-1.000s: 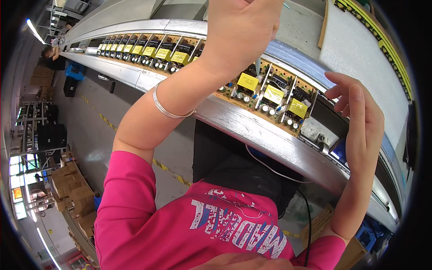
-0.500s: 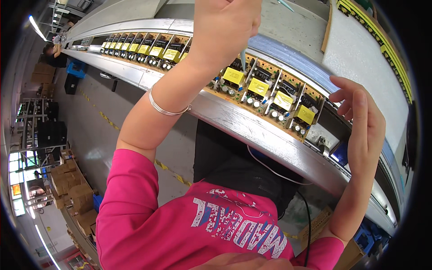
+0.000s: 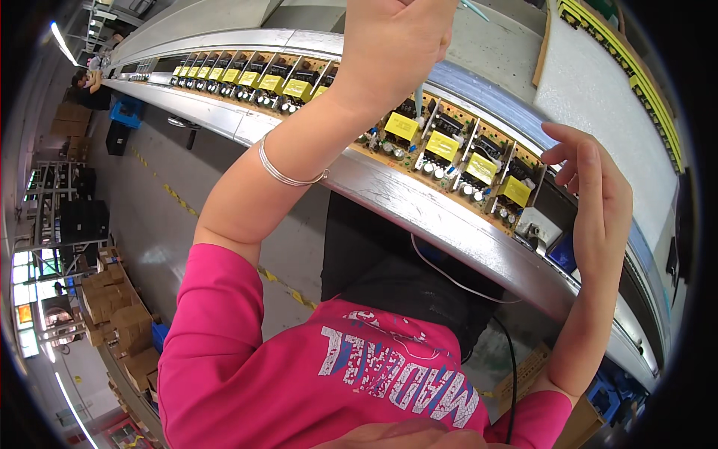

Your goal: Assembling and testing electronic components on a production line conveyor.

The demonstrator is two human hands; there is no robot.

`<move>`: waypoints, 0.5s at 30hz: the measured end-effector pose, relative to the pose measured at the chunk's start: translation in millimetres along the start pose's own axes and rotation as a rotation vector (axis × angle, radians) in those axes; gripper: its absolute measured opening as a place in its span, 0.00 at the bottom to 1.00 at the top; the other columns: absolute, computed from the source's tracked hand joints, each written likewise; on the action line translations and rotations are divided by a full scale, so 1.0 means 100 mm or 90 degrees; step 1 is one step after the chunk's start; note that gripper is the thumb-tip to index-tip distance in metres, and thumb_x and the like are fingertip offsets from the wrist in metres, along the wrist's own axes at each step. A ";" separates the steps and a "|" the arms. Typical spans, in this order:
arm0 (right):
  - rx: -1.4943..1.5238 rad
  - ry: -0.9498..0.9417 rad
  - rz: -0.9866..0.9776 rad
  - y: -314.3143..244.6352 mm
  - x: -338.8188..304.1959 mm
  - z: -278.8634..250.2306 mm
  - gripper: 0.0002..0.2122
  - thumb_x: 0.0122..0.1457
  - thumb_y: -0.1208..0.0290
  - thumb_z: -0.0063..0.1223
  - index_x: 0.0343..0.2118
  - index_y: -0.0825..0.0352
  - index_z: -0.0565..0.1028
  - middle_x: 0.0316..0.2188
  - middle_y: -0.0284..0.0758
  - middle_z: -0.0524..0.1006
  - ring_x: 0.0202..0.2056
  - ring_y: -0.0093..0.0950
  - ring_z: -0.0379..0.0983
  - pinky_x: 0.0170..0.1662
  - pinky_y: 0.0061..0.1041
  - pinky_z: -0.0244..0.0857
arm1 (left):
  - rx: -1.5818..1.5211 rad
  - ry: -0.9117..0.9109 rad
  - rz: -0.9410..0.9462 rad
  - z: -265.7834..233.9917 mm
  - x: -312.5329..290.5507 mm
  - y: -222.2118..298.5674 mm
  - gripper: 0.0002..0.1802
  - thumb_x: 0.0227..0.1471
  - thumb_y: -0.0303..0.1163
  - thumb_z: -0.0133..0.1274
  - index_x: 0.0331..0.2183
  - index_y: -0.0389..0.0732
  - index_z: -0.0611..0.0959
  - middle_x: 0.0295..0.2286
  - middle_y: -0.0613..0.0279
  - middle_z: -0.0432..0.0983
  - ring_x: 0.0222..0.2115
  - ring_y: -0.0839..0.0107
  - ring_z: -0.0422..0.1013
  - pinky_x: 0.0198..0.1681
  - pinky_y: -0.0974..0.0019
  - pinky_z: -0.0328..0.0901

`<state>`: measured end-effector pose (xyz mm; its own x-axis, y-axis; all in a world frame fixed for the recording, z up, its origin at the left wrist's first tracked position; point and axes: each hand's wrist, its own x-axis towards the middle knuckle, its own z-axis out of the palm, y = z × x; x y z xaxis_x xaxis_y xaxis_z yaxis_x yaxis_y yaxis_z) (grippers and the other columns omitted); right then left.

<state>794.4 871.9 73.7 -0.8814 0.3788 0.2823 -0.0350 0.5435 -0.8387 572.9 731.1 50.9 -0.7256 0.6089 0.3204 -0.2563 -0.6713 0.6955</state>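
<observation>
My left hand (image 3: 400, 45) is closed around a slim teal pointed tool (image 3: 419, 99); most of it is hidden in the fist, so its kind is unclear. The tip points down at a circuit board beside a yellow transformer (image 3: 402, 129). This board belongs to a row of circuit boards (image 3: 497, 202) with yellow transformers, black heat sinks and round capacitors, on a metal rail line. Past the row's right end, my right hand (image 3: 591, 168) is raised with bent fingers apart and nothing in them.
The line's metal edge (image 3: 419, 202) runs between my body and the boards. Behind it, another teal pointed piece (image 3: 475, 10) lies on a grey surface. White foam sheet (image 3: 591, 112) and a yellow strip (image 3: 636, 82) are at right. Far left, a person (image 3: 90, 90) sits by the line.
The boards have shifted slightly right along the line. My left hand and the teal tool have moved right with them, while my right hand has moved slightly left.
</observation>
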 end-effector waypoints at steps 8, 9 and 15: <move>0.008 0.012 0.002 0.01 0.01 -0.02 0.18 0.72 0.63 0.41 0.43 0.72 0.82 0.28 0.34 0.78 0.30 0.21 0.68 0.35 0.18 0.62 | -0.138 -0.107 -0.019 -0.05 0.19 0.26 0.12 0.65 0.39 0.55 0.40 0.41 0.75 0.14 0.75 0.63 0.09 0.84 0.54 0.10 0.77 0.50; 0.010 0.009 0.002 0.01 0.01 -0.01 0.18 0.72 0.63 0.41 0.43 0.72 0.82 0.28 0.34 0.78 0.30 0.21 0.68 0.35 0.18 0.62 | -0.136 -0.105 -0.017 -0.05 0.18 0.28 0.12 0.65 0.39 0.55 0.40 0.41 0.75 0.14 0.75 0.63 0.09 0.84 0.54 0.10 0.77 0.50; -0.001 0.009 0.010 0.02 0.00 0.00 0.19 0.73 0.62 0.40 0.44 0.72 0.82 0.29 0.35 0.78 0.30 0.21 0.68 0.36 0.18 0.62 | -0.042 -0.112 -0.024 0.04 0.04 0.28 0.12 0.65 0.39 0.55 0.40 0.41 0.75 0.15 0.74 0.64 0.11 0.84 0.56 0.13 0.76 0.52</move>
<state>795.0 873.1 72.1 -0.8747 0.3987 0.2754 -0.0197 0.5387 -0.8423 565.5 716.2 74.5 -0.5937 0.6949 0.4057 -0.3268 -0.6690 0.6676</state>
